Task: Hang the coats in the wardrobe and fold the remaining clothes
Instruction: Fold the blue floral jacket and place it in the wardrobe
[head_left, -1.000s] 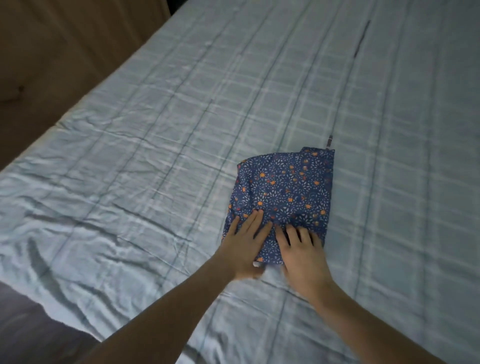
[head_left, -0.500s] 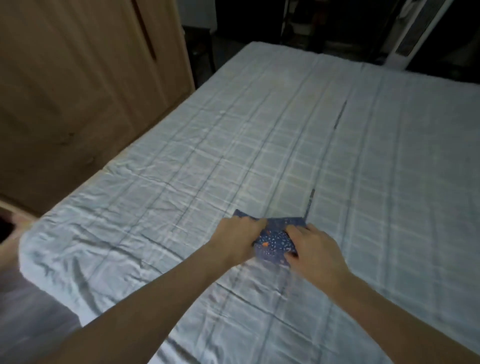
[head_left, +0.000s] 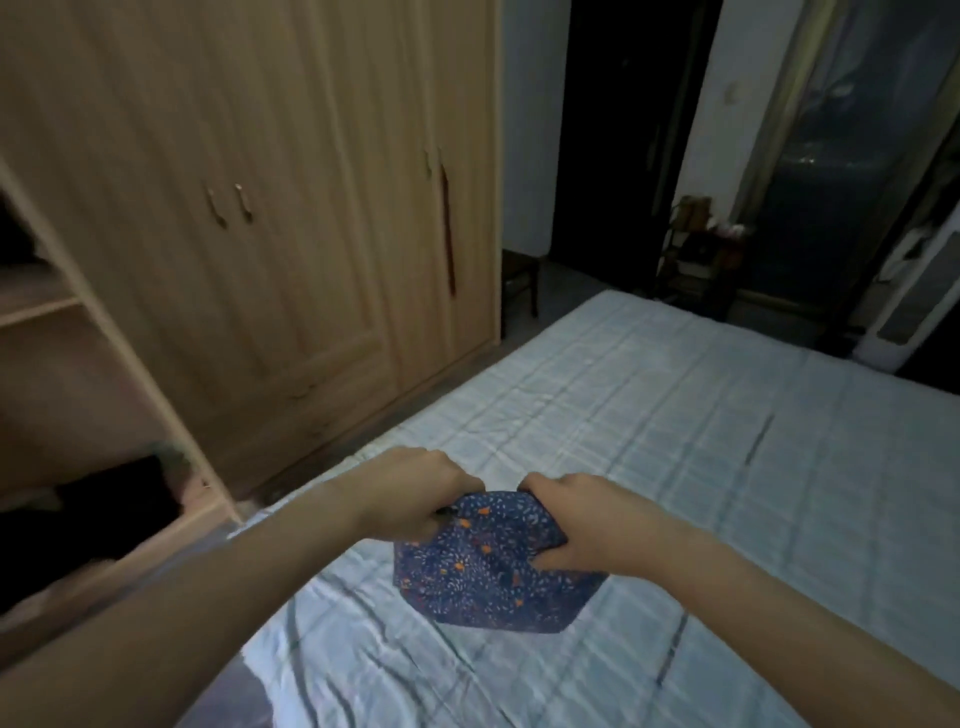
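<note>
A folded dark blue garment (head_left: 488, 577) with small white and orange print hangs lifted just above the bed (head_left: 701, 467). My left hand (head_left: 415, 483) grips its upper left edge with curled fingers. My right hand (head_left: 576, 525) pinches its upper right side, thumb on the front of the cloth. The garment's lower edge droops toward the sheet. The light wooden wardrobe (head_left: 291, 218) stands to the left, with closed doors and an open compartment (head_left: 78, 415) at the far left.
The bed carries a pale blue checked sheet. Dark clothing (head_left: 98, 514) lies inside the open wardrobe compartment under a shelf. A narrow floor gap separates bed and wardrobe. A dark doorway (head_left: 618, 135) and a cluttered low shelf (head_left: 701, 249) are beyond the bed.
Both hands went from pressing flat on the folded garment to gripping it and lifting it off the sheet. My view has swung up and left toward the wardrobe.
</note>
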